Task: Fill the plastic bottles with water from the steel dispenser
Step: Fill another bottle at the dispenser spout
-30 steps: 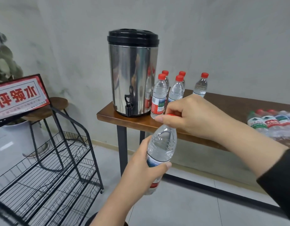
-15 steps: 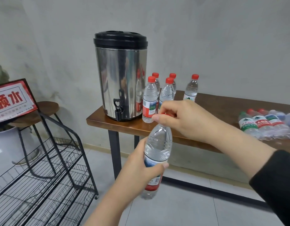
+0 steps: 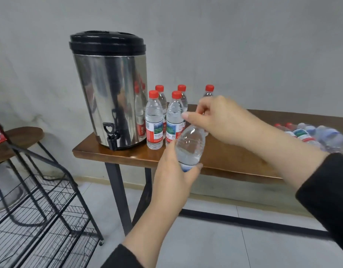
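Note:
My left hand [image 3: 172, 176] grips a clear plastic bottle [image 3: 190, 146] round its middle, holding it tilted over the front edge of the wooden table [image 3: 132, 154]. My right hand [image 3: 215, 120] is curled over the bottle's top and hides the cap. The steel dispenser [image 3: 108, 89], with a black lid and a black tap [image 3: 111, 137] at its foot, stands at the table's left end. Several capped bottles with red caps [image 3: 154, 120] stand upright just right of it.
More bottles [image 3: 309, 135] lie on their sides at the table's right end. A black wire rack [image 3: 41, 209] stands on the floor to the left, with a round wooden stool [image 3: 22, 136] behind it. A grey wall runs behind the table.
I have stepped nearer the table. Both hands have lifted the bottle up and forward, from below the table's edge to level with its top; the right hand stays over the cap.

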The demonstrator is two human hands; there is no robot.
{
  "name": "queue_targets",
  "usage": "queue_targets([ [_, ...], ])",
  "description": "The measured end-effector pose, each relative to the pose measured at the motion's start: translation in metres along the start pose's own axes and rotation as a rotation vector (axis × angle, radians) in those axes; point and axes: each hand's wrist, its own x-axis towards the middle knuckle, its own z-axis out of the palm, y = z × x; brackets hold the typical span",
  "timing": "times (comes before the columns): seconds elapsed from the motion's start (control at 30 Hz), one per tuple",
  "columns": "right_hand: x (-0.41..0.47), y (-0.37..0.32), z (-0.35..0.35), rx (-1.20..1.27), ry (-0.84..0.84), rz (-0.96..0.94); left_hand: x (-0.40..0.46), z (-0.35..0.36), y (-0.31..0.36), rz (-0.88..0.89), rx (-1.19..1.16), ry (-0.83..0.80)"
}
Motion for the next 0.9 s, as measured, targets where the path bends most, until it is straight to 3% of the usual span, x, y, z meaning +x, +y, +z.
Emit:
queue_targets([
  [0.23, 0.054, 0.035, -0.033, -0.128, -0.097, 0.027, 0.064, 0.05, 0.007, 0.024, -0.085, -0.022],
  [0.4, 0.087, 0.064, -0.019, -0.126, 0.011, 0.06, 0.106, 0.088, 0.003, 0.029, -0.066, 0.115],
  [0.6, 0.122, 0.09, -0.008, -0.165, -0.033, 0.11, 0.143, 0.111, -0.008, -0.002, -0.107, 0.063],
  [0.77, 0.146, 0.109, 0.011, -0.206, -0.062, 0.108, 0.158, 0.12, -0.026, -0.023, 0.01, 0.015],
  [0.9, 0.161, 0.114, 0.017, -0.257, -0.063, 0.096, 0.143, 0.121, -0.039, 0.085, 0.123, 0.031],
])
